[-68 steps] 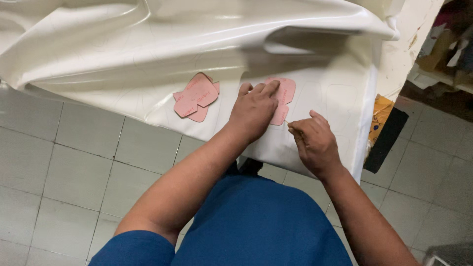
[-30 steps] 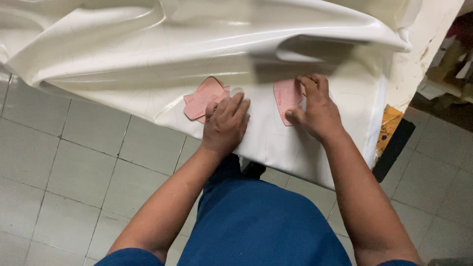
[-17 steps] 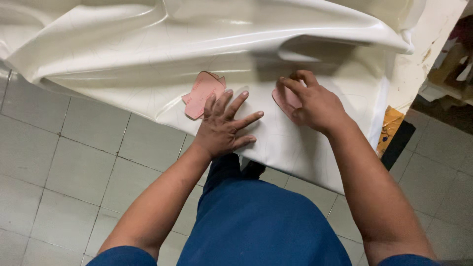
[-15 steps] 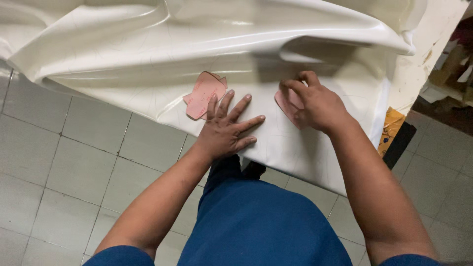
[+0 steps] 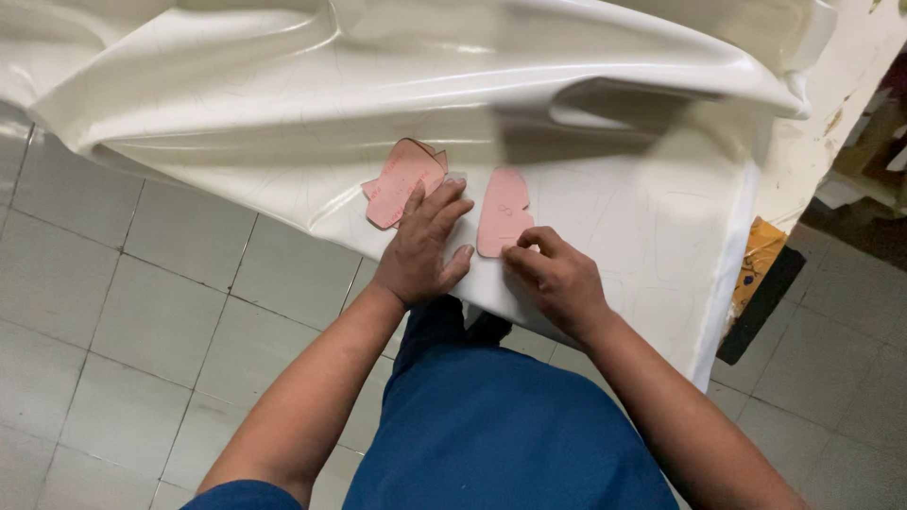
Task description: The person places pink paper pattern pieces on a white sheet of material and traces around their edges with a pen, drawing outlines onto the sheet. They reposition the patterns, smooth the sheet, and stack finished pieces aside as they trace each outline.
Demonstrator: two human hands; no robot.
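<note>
— What covers the worktop?
— A glossy cream sheet, draped and folded over the edge above the grey tiled floor.
— And on it?
— Two pink cutouts (thin card, seemingly). The left hand lies flat, fingers spread, overlapping the wider cutout; the right hand pinches the narrower cutout's lower edge.

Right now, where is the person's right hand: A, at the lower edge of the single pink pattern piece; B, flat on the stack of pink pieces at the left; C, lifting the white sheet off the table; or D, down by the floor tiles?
A: the right hand has its fingertips at the bottom edge of the single pink pattern piece, which lies flat on the glossy white sheet.
</note>
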